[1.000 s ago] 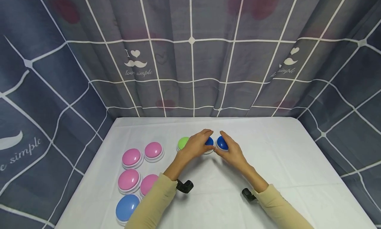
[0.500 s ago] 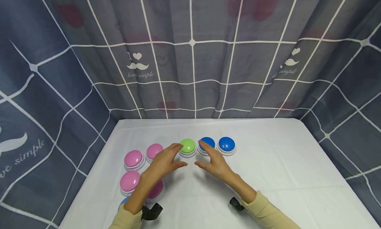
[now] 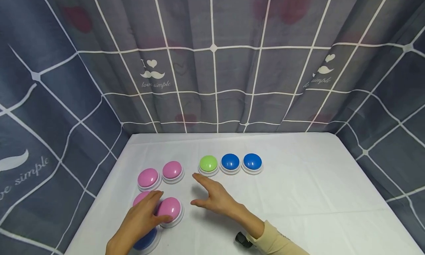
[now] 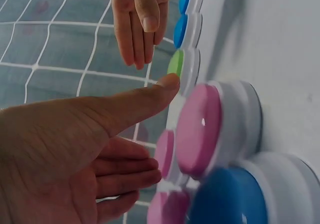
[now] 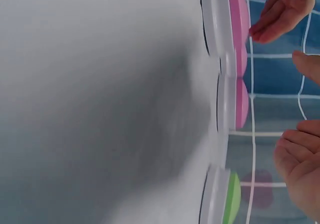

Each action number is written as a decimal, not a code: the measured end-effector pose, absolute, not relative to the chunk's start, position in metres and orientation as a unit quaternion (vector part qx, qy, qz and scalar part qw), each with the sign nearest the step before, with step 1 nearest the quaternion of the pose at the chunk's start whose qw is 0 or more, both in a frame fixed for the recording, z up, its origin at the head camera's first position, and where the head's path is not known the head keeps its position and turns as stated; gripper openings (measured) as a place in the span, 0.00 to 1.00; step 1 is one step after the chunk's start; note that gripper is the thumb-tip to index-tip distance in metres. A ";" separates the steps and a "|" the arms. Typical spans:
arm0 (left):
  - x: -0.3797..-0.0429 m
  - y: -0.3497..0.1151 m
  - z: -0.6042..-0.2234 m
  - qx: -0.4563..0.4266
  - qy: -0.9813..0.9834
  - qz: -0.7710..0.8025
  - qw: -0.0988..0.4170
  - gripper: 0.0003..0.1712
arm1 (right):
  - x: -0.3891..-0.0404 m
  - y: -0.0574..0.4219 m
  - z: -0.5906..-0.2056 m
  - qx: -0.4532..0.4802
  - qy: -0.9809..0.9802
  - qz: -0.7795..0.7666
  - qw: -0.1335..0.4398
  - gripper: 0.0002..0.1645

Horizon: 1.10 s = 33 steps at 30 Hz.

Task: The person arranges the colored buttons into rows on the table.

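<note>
Over the front left group of round dome push buttons, my left hand (image 3: pixel 137 218) spreads its thumb and fingers. A pink button (image 3: pixel 170 208) lies at its thumb, and a second pink button (image 3: pixel 141 198) is partly hidden behind its fingers. Below the palm a larger blue button (image 3: pixel 146 241) sits in shadow. In the left wrist view the left hand (image 4: pixel 75 129) holds nothing, its thumb near the pink dome (image 4: pixel 199 129). My right hand (image 3: pixel 217 198) hovers mid-table, fingers extended and nothing in its grasp, in front of the green button (image 3: pixel 208 163).
Right of the green button, two blue buttons (image 3: pixel 230 161) (image 3: pixel 252 161) continue the row. Two more pink buttons (image 3: pixel 148 177) (image 3: pixel 172 170) stand behind the left hand. A grey gridded curtain (image 3: pixel 186 70) surrounds the white table (image 3: pixel 315 188) at the back and sides.
Both hands have left the blue buttons in the back row. The left hand has come forward and left over the pink and blue buttons; the right has moved left and nearer.
</note>
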<state>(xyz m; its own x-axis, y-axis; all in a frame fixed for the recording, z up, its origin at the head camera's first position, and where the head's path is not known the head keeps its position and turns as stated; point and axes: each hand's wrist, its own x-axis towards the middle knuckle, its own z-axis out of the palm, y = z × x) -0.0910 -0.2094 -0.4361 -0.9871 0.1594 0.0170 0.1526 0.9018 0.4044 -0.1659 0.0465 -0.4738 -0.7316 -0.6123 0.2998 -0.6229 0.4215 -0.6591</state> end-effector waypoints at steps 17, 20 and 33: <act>-0.081 -0.212 -0.455 0.111 0.970 0.215 0.018 0.47 | -0.134 0.001 -0.506 0.402 -0.840 0.364 -0.026 0.50; -0.081 -0.211 -0.458 0.109 0.971 0.212 0.022 0.47 | -0.131 0.000 -0.511 0.400 -0.835 0.378 -0.029 0.48; -0.087 -0.219 -0.465 0.140 0.972 0.190 0.002 0.44 | -0.135 -0.008 -0.522 0.371 -0.821 0.433 -0.037 0.47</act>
